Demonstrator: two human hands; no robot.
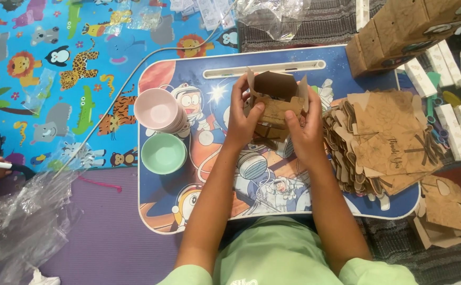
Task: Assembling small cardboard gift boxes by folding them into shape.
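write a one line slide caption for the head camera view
Both hands, left hand and right hand, fold a brown cardboard box over a cartoon lap table, beside a stack of flat box blanks.

Brown cardboard box (273, 103) mid-table; flat brown box blanks (386, 142) piled right.

**Pale green, short sleeves**

The person wears a light mint-green top with short sleeves, which end high on the upper arms and leave both forearms bare. The cloth looks smooth and plain (a bit of pale lettering shows at the lower edge, too cut off to make out). The left hand (243, 113) and right hand (305, 129) are bare, without rings, watch or gloves.
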